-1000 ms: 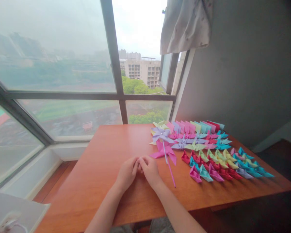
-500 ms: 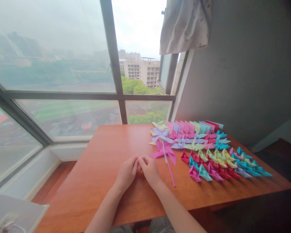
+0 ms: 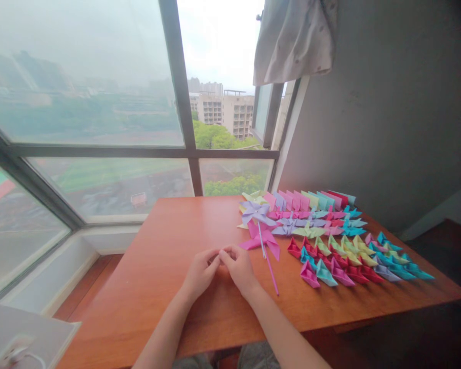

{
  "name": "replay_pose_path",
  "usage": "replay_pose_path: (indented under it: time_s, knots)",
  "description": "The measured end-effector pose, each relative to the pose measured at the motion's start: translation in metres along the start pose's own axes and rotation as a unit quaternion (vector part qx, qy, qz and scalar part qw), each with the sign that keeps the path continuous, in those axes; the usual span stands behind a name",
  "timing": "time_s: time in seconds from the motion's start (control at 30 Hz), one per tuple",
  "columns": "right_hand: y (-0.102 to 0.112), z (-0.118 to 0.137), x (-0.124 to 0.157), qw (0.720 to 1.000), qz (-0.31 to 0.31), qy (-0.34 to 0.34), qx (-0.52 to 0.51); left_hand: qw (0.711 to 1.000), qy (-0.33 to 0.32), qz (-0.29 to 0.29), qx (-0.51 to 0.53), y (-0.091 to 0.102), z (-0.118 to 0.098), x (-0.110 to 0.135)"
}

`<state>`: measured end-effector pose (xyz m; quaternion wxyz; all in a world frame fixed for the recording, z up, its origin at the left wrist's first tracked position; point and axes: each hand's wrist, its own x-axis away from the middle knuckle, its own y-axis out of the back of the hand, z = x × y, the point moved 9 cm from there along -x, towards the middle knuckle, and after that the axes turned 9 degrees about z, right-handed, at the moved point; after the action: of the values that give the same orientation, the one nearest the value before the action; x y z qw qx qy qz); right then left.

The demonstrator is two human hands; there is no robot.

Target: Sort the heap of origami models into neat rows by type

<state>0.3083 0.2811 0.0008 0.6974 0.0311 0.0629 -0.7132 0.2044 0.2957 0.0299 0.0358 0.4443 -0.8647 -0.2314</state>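
Note:
My left hand (image 3: 202, 270) and my right hand (image 3: 238, 266) meet at the fingertips above the wooden table (image 3: 149, 266). Both are closed, fingers curled in and thumbs touching, and no object shows in either. The undersides of the fingers are hidden. Just right of my right hand lies a magenta paper pinwheel (image 3: 264, 240) with a magenta stick. A lilac paper pinwheel (image 3: 255, 211) on a pale stick overlaps it. Behind them a pale green paper pinwheel (image 3: 255, 197) is partly covered.
Folded paper boats (image 3: 326, 273) in several colours stand in rows on the right. Beyond them lie paper cranes (image 3: 292, 224) and a row of upright folded papers (image 3: 301, 201). Windows (image 3: 100, 189) border the far and left sides. A grey wall (image 3: 361, 128) rises at right.
My hands stay joined, with only a slight shift of the fingers. The whole view has moved a little, and the paper pieces lie as before.

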Motion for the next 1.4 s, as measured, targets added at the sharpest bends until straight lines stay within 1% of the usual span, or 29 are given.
replay_pose_path:
  time_s: [0.17, 0.33, 0.4, 0.5, 0.57, 0.63, 0.83, 0.93, 1.07, 1.2, 1.4]
  knots:
    - [0.002, -0.001, 0.0, 0.999, -0.007, 0.01, 0.047, 1.0, -0.004, 0.005, 0.013, 0.0, -0.002, 0.0]
    - [0.003, -0.001, -0.001, 0.997, -0.016, 0.008, 0.072, 1.0, -0.005, -0.004, 0.014, 0.0, 0.0, -0.001]
    - [0.002, -0.003, -0.001, 0.998, -0.011, 0.0, 0.056, 1.0, -0.005, -0.006, 0.013, -0.001, 0.002, -0.001]
    - [0.001, -0.006, -0.002, 1.0, -0.004, -0.019, -0.008, 1.0, -0.003, -0.004, 0.014, -0.001, 0.004, 0.0]
    - [0.002, -0.006, -0.002, 0.999, -0.011, -0.028, -0.043, 1.0, 0.001, -0.003, 0.015, -0.001, 0.006, 0.0]
    - [0.004, -0.005, -0.002, 0.998, -0.015, -0.034, -0.055, 1.0, 0.006, -0.002, 0.019, 0.0, 0.008, 0.0]
    - [0.001, 0.0, -0.001, 0.998, 0.017, -0.029, -0.045, 0.999, 0.015, 0.006, 0.043, 0.0, 0.012, -0.001]
    - [0.001, 0.001, 0.0, 0.999, 0.023, -0.027, -0.033, 0.998, 0.015, 0.01, 0.058, -0.001, 0.013, -0.001]
    - [0.0, 0.0, 0.001, 0.998, 0.029, -0.031, -0.048, 0.998, 0.013, 0.013, 0.066, -0.001, 0.013, -0.001]
    - [0.001, -0.004, 0.0, 0.997, 0.02, -0.049, -0.061, 0.998, 0.007, 0.011, 0.055, -0.001, 0.012, -0.001]
    - [0.003, -0.008, 0.001, 0.997, 0.005, -0.066, -0.042, 1.0, 0.001, 0.001, 0.021, 0.0, 0.009, 0.0]
